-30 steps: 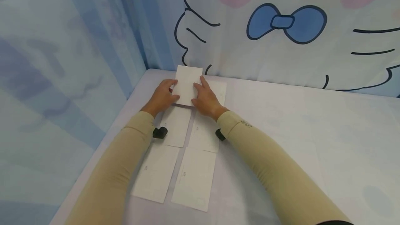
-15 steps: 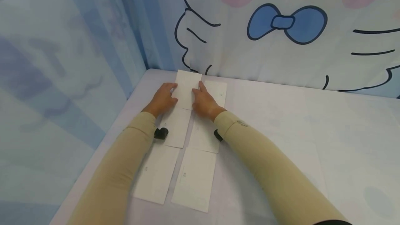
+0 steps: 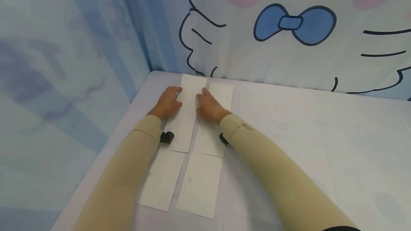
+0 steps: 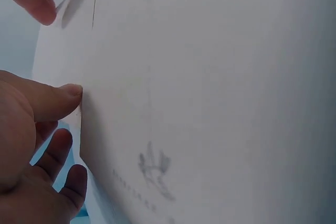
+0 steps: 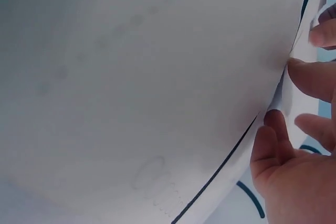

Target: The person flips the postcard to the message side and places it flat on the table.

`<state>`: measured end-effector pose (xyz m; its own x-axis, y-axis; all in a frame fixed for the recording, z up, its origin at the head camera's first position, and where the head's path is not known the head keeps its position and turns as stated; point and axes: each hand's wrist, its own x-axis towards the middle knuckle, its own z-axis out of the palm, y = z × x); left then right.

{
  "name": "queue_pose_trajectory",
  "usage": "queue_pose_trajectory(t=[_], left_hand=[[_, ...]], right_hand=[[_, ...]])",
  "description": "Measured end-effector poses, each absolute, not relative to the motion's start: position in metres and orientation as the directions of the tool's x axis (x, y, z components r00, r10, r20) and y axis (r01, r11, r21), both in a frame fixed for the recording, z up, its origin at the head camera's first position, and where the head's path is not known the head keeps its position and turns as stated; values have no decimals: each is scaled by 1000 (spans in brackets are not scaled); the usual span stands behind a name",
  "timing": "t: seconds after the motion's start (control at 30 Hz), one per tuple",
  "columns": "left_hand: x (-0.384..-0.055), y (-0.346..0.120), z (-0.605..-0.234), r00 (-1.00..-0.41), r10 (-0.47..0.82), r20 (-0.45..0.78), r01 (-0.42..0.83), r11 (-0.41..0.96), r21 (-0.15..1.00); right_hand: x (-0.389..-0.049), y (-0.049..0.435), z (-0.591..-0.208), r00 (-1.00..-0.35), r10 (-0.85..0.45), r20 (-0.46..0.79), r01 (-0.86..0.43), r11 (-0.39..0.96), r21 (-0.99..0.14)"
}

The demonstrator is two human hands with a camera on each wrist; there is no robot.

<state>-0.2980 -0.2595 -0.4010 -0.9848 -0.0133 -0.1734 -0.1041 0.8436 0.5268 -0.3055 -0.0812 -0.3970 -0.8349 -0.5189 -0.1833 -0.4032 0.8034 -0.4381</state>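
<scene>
A flat white paper rectangle (image 3: 192, 95), perhaps a card or envelope, lies at the table's far left. On its left edge is my left hand (image 3: 167, 102), thumb and index finger spread along it; my right hand (image 3: 210, 106) touches the right edge the same way. The left wrist view shows the left thumb (image 4: 58, 100) against a paper edge, above a small printed mark. From the right wrist, the right thumb (image 5: 312, 77) meets an edge where the paper lifts slightly. The far-right rectangle (image 3: 223, 93) is partly under my right hand.
Nearer to me, more white rectangles lie in two columns: middle left (image 3: 181, 131), middle right (image 3: 210, 138), front left (image 3: 162, 184) and front right (image 3: 200, 184). Some overlap at their ends. Curtains (image 3: 154, 27) stand along the table's back and left edges.
The far-left rectangle, held raised and tilted a second ago, has come down flat in line with the rectangle below it. Both hands have lowered slightly with it and stay at its sides.
</scene>
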Motion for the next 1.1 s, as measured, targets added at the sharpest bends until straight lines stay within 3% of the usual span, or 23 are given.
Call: queue_pose_trajectory(t=[0.37, 0.73, 0.93, 1.1], left_hand=[[-297, -261, -399, -984, -43, -175, -124, 865, 486], [-296, -262, -399, -981, -43, -189, -128, 875, 468], [-298, -258, -403, -986, -38, -161, -108, 884, 456], [-299, -258, -409, -988, -33, -150, -99, 884, 457]], right_hand=[[-304, -89, -396, -822, -540, -180, -499, 836, -228], [-298, -90, -394, -828, -523, -199, -514, 852, -100], [-299, -87, -396, -830, -524, -194, -517, 851, -87], [-298, -83, -400, -819, -535, -207, -515, 844, -148]])
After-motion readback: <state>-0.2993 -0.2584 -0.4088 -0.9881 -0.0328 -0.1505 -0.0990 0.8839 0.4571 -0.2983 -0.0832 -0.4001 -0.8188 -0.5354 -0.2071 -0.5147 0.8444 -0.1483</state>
